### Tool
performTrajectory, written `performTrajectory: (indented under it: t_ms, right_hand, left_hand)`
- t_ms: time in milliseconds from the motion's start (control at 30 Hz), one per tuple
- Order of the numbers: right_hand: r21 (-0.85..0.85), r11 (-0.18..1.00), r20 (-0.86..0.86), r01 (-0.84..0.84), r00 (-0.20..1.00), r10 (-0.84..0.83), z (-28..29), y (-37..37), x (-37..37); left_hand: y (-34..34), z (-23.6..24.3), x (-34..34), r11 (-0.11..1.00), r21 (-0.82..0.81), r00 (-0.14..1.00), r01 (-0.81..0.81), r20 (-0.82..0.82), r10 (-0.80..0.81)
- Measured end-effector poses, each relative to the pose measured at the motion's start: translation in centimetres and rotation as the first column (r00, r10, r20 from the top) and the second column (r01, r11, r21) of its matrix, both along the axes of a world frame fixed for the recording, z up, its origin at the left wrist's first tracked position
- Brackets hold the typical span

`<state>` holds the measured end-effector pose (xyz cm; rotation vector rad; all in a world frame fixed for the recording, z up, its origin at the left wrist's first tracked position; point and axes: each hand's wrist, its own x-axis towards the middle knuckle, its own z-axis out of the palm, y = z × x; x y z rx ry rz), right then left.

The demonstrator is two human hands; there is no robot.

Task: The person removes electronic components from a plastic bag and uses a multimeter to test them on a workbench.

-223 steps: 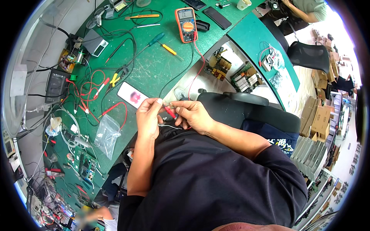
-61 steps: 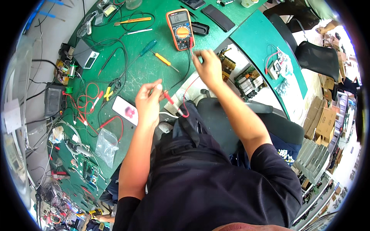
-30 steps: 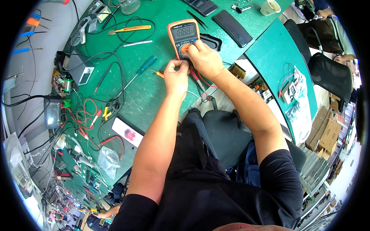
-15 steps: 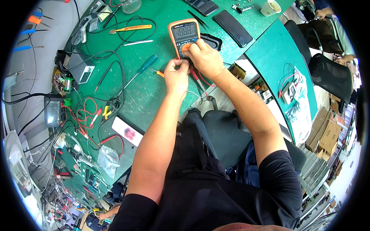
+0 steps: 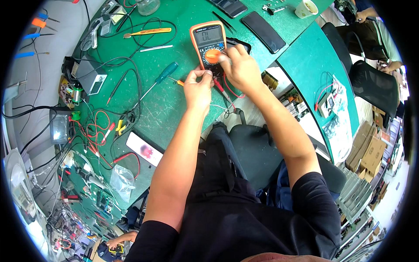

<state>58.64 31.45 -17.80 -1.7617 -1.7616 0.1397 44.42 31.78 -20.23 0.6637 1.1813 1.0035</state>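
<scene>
An orange-cased multimeter (image 5: 208,37) lies on the green bench with its dial (image 5: 213,56) uncovered. My left hand (image 5: 198,89) is closed in a pinch at the meter's lower edge; what it grips is hidden. My right hand (image 5: 241,70) is just right of the dial, thumb near it and the other fingers bent but apart. A red test probe (image 5: 218,85) and its lead hang between my hands. A teal screwdriver (image 5: 167,72) and a mostly hidden yellow-handled tool (image 5: 180,82) lie to the left. A black case (image 5: 240,48) is partly behind the meter.
Two dark phones (image 5: 263,31) and a paper cup (image 5: 306,8) sit at the back. A white phone (image 5: 144,148), tangled leads (image 5: 98,126) and a plastic bag (image 5: 122,183) lie left. A second bench (image 5: 305,52), black chair (image 5: 373,87) and co-worker (image 5: 366,39) are right.
My right hand has come off the dial toward the right, exposing it. The meter's display shows a different readout. My left hand stays at the lower edge.
</scene>
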Motion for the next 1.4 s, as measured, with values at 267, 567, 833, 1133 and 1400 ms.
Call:
performTrajectory:
  t_ms: [267,567,833,1133,1400]
  right_hand:
    - [-0.496,0.84,-0.738,-0.219,0.616,-0.275,3.3,-7.2,-0.5]
    - [-0.532,0.751,-0.829,-0.393,0.425,-0.364,3.9,-7.0,-1.2]
    - [-0.56,0.715,-0.822,-0.417,0.386,-0.419,5.0,-6.5,-1.5]
    - [-0.556,0.739,-0.827,-0.379,0.34,-0.448,4.4,-6.7,-1.8]
    - [-0.547,0.756,-0.834,-0.36,0.309,-0.457,4.3,-6.5,-2.0]
  left_hand:
    - [-1.9,1.9,-2.0,0.997,-0.063,0.999,0.049,0.011,-0.048]
    - [-2.2,3.6,-2.5,0.992,-0.043,0.99,0.122,0.08,-0.119]
    - [-2.4,4.3,-2.5,0.986,-0.047,0.986,0.162,0.049,-0.16]
    - [-2.4,3.9,-2.7,0.985,-0.032,0.985,0.169,0.027,-0.168]
    - [-2.3,3.6,-2.5,0.99,-0.035,0.99,0.138,0.001,-0.138]
